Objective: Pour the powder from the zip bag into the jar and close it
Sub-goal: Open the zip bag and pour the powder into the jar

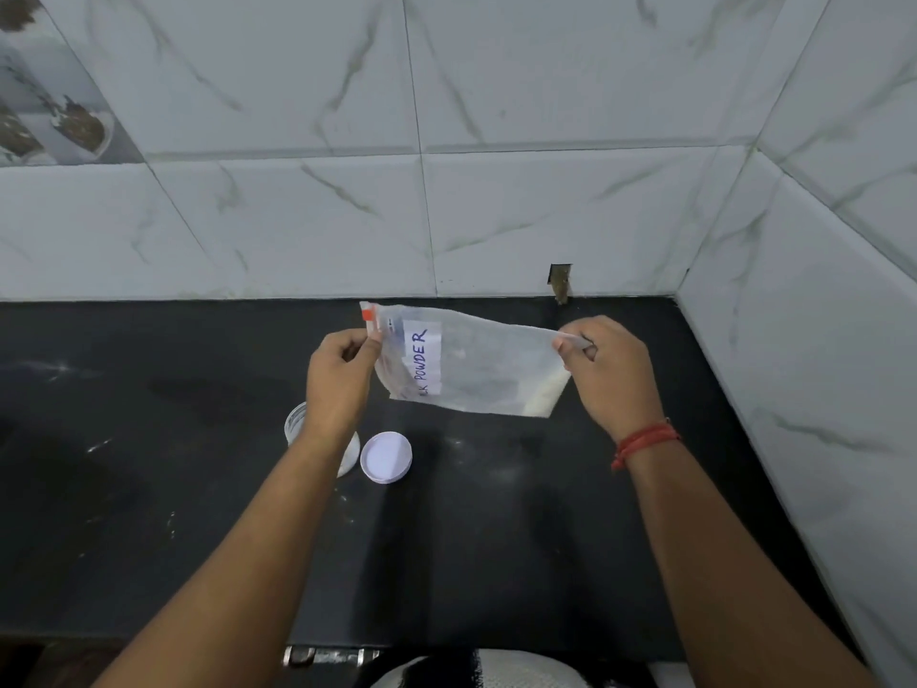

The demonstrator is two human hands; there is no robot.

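Forearms: both reach up from 6 o'clock; the right one wears a red thread [645, 439] at the wrist.
Left hand [337, 377]: raised at about 10 o'clock of the frame's middle, its fingers [373, 338] pinching the zip-end corner of the bag, just below the orange tab [367, 314].
Right hand [613, 372]: at about 2 o'clock, fingers curled and pinching the opposite corner, so the bag hangs stretched sideways between the two hands.
Zip bag [476, 367]: clear, held above the table, zip end toward 9 o'clock; a white label [423, 357] reads "POWDER".
Bag contents: a small amount of pale powder [548, 397] sits in the lower corner toward 4 o'clock; the rest of the bag looks nearly empty.
Jar [297, 424]: clear, standing open on the table at 8 o'clock of the bag, mostly hidden behind the left wrist; some white stuff seems to lie in it, but how much cannot be told.
Lid [386, 457]: white, lying on the table just beside the jar at its 3 o'clock, apart from it.
Table [496, 538]: dark, with faint white dusting.
Progress: the jar is open and ready. Likely most powder is already across. The remainder still has to go in, and the lid is not yet on.
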